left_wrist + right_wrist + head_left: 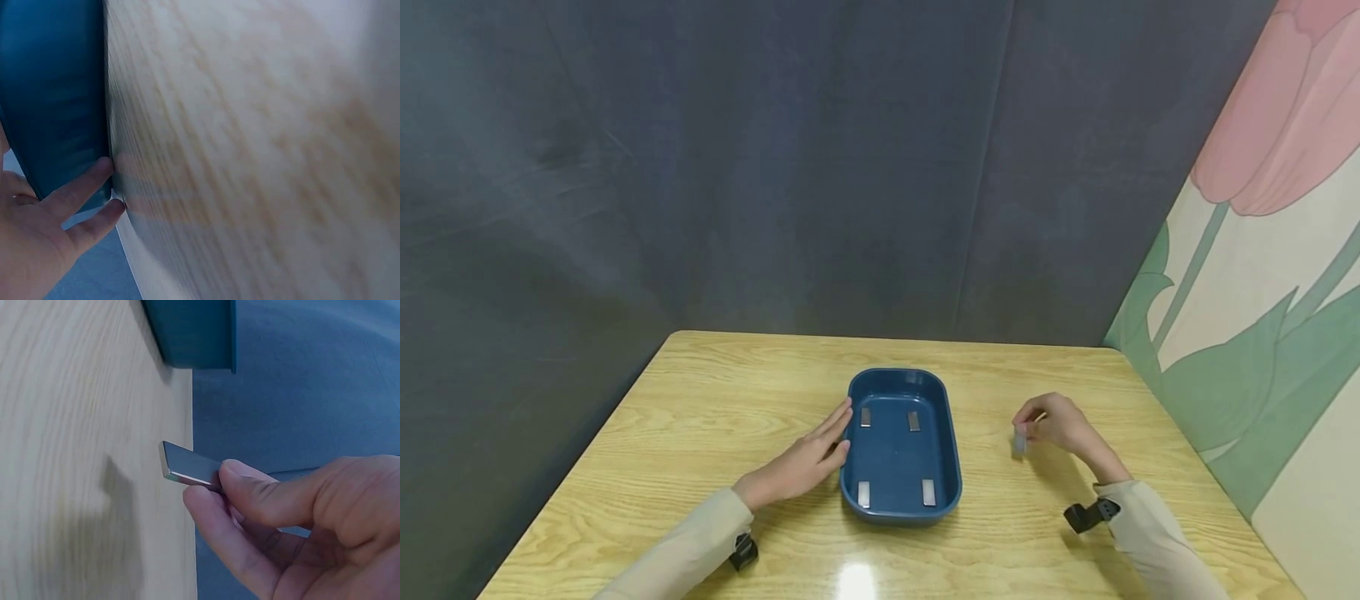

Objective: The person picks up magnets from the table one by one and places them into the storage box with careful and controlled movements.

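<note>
A dark blue rounded tray (895,518) stands on the wooden table, with several small flat metal bars inside, one near each corner. Straight fingers of my left hand (805,462) rest against the tray's left side; the left wrist view shows those fingers (81,190) touching its outer wall. To the right of the tray, my right hand (1056,423) pinches one more shiny rectangular metal bar (190,467) by its end between thumb and fingers. In the right wrist view the bar is held just off the table, its shadow falling on the wood.
The light wooden table (730,375) ends at a dark cloth curtain (820,208) behind and to the left. A wall painted with tulips (1247,333) borders the right side. Each wrist wears a black camera mount (1086,515).
</note>
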`<state>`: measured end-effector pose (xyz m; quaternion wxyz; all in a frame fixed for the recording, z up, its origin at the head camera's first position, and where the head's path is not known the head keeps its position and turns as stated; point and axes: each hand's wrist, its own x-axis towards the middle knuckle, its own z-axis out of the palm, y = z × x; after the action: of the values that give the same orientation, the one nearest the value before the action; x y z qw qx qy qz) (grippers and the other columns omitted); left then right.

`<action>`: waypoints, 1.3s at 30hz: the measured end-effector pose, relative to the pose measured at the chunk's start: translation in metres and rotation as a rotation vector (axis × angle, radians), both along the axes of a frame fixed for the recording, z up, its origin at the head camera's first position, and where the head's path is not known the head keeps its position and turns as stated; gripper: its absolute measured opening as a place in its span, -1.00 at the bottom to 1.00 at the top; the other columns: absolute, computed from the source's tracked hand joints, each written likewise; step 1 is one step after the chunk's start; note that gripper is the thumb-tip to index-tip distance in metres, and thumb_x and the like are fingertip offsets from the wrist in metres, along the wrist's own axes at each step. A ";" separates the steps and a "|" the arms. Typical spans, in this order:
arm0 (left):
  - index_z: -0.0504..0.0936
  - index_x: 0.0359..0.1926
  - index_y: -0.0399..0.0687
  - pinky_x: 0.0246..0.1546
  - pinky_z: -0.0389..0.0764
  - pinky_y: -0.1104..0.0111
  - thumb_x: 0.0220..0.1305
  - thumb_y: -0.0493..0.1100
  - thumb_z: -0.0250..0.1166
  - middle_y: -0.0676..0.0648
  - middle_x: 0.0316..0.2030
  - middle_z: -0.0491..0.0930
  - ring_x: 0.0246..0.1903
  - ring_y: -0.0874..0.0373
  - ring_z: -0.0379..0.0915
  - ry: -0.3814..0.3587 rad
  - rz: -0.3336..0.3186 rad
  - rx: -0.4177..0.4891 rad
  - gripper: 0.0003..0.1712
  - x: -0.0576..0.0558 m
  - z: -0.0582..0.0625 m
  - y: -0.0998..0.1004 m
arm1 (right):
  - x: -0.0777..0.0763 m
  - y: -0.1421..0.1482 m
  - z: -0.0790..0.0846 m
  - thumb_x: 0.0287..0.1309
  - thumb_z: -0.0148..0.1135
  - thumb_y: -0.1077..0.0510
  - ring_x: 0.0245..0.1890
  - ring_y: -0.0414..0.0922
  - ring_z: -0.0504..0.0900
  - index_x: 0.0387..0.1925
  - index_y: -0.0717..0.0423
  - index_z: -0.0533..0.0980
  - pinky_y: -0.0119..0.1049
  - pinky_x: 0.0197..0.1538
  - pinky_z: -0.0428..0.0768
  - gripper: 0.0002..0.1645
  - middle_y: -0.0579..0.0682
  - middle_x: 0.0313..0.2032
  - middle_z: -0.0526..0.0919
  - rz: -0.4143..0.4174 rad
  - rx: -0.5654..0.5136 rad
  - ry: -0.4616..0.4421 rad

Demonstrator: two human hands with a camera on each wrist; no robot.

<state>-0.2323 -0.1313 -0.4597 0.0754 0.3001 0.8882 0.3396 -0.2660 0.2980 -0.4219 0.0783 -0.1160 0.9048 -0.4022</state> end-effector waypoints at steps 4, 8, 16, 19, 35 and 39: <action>-0.10 0.57 -0.17 0.39 0.13 0.12 0.61 0.01 -0.12 0.05 0.57 -0.33 0.48 0.14 -0.23 0.008 0.004 -0.001 -0.30 -0.001 0.000 0.000 | -0.001 -0.005 0.004 0.18 0.25 0.48 -0.42 0.02 0.68 -0.31 0.40 0.65 -0.06 -0.30 0.71 -0.92 0.08 -0.40 0.66 0.018 -0.024 0.007; -0.10 0.57 -0.17 0.39 0.12 0.12 0.61 0.01 -0.12 0.05 0.57 -0.33 0.48 0.14 -0.23 0.008 0.002 -0.002 -0.29 -0.001 -0.001 0.000 | -0.002 -0.012 0.008 0.19 0.25 0.47 -0.42 -0.02 0.67 -0.32 0.40 0.65 -0.11 -0.31 0.71 -0.93 0.08 -0.38 0.66 0.032 -0.038 0.021; -0.12 0.57 -0.16 0.39 0.13 0.16 0.60 0.08 -0.15 0.07 0.57 -0.35 0.47 0.17 -0.22 -0.005 -0.005 0.008 -0.27 -0.002 0.000 -0.001 | -0.005 -0.025 0.018 0.21 0.23 0.49 -0.39 -0.01 0.66 -0.31 0.42 0.64 -0.10 -0.27 0.71 -0.92 0.14 -0.36 0.63 0.044 -0.106 0.005; -0.12 0.57 -0.16 0.39 0.13 0.16 0.61 0.01 -0.11 0.07 0.57 -0.35 0.47 0.17 -0.22 -0.010 -0.003 0.011 -0.29 -0.001 0.000 -0.001 | -0.006 -0.030 0.021 0.20 0.20 0.52 -0.39 0.01 0.67 -0.30 0.45 0.63 -0.06 -0.24 0.71 -0.90 0.16 -0.36 0.63 0.051 -0.140 -0.005; -0.11 0.57 -0.16 0.39 0.13 0.10 0.61 -0.01 -0.12 0.06 0.57 -0.34 0.48 0.12 -0.23 -0.004 0.008 0.001 -0.30 -0.002 -0.001 -0.001 | -0.007 -0.053 0.034 0.19 0.23 0.51 -0.37 0.03 0.69 -0.27 0.50 0.62 -0.13 -0.24 0.72 -0.91 0.17 -0.33 0.67 0.111 -0.192 0.001; -0.11 0.57 -0.16 0.39 0.14 0.10 0.61 -0.01 -0.12 0.06 0.57 -0.35 0.48 0.12 -0.23 -0.003 0.002 0.001 -0.31 -0.001 -0.001 0.000 | -0.006 -0.060 0.035 0.18 0.22 0.53 -0.38 0.02 0.69 -0.29 0.47 0.63 -0.17 -0.26 0.72 -0.91 0.17 -0.34 0.66 0.132 -0.198 0.006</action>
<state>-0.2338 -0.1317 -0.4611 0.0763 0.2986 0.8883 0.3405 -0.2723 0.2385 -0.3871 0.0902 -0.1836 0.8512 -0.4833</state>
